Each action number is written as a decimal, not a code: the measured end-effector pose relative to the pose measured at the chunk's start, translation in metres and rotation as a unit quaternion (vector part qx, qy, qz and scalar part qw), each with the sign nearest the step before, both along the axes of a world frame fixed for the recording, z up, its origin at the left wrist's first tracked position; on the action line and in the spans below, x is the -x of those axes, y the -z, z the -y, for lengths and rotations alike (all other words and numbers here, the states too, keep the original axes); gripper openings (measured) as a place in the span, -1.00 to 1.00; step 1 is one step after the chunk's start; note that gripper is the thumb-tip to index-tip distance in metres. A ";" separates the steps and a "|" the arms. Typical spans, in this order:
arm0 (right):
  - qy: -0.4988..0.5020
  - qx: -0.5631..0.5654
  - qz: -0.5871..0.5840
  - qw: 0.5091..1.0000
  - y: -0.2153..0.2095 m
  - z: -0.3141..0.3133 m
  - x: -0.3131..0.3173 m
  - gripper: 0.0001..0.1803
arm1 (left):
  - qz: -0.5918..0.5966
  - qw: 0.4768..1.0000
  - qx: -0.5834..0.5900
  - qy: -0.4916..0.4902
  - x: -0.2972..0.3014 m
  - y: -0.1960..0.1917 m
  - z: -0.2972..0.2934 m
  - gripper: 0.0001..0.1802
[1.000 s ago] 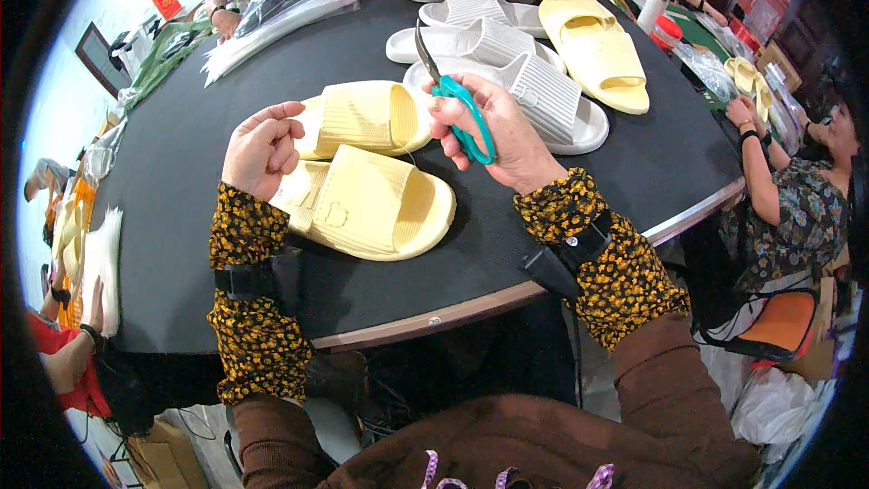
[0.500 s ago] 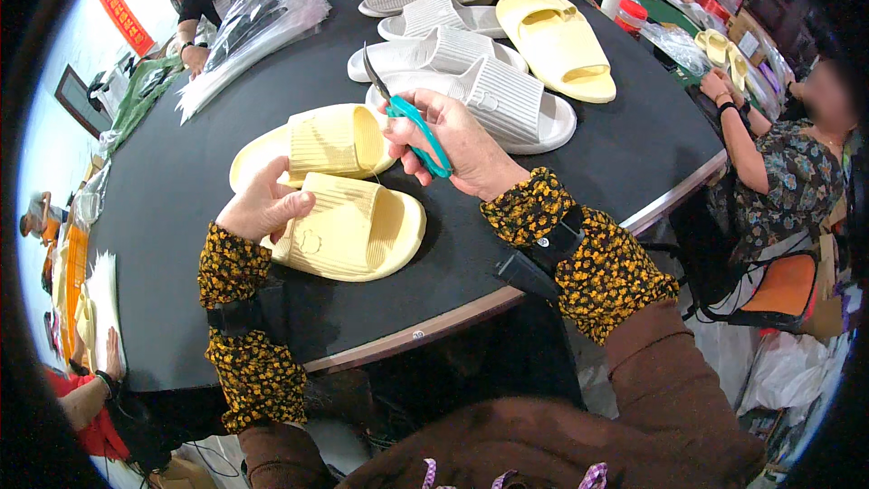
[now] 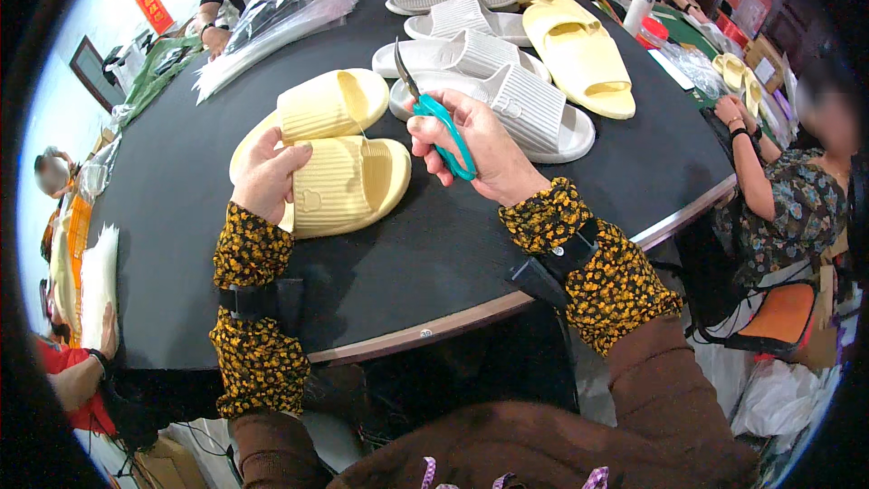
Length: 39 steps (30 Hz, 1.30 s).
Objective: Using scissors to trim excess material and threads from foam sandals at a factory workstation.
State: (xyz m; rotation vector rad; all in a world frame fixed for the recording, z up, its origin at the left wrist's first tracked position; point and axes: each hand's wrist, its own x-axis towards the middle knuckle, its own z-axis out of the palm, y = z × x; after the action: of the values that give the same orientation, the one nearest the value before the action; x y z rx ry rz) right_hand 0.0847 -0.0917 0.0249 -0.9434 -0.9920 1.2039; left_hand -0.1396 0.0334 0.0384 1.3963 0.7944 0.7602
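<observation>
My left hand [image 3: 272,177] grips the heel-side edge of a pale yellow slide slipper [image 3: 344,188], thumb on top of its ribbed strap. Beside it, on the far side, lies a matching yellow slipper [image 3: 317,107]. A thin, pale strand [image 3: 365,129] shows between the two straps. In my right hand [image 3: 484,145] are teal-handled scissors [image 3: 445,131], their dark blades pointing up and away to the left. The fingers wrap round the handle, and the blades look closed, apart from the yellow pair. Just behind the right hand sits a grey slipper [image 3: 525,109].
More grey slippers [image 3: 466,54] and a large yellow slipper [image 3: 579,54] lie further back on the black table [image 3: 425,272]. Clear plastic bags [image 3: 281,27] are piled at the far left. Co-workers sit around, one at the right in a flowered top [image 3: 797,208].
My left hand has raised and tilted the yellow pair, turning their open ends upward. The scissors stay in my right hand. The whole view has shifted slightly.
</observation>
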 end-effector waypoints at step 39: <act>0.011 -0.047 0.359 0.932 0.029 -0.011 0.004 -0.53 | -0.332 0.922 -0.200 0.001 0.018 -0.006 -0.009 -0.50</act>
State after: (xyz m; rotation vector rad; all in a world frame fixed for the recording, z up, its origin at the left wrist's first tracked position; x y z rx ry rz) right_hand 0.0802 -0.0812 -0.0038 -1.3521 -1.5903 0.7762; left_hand -0.1575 0.0421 0.0442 2.0747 1.2005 0.4460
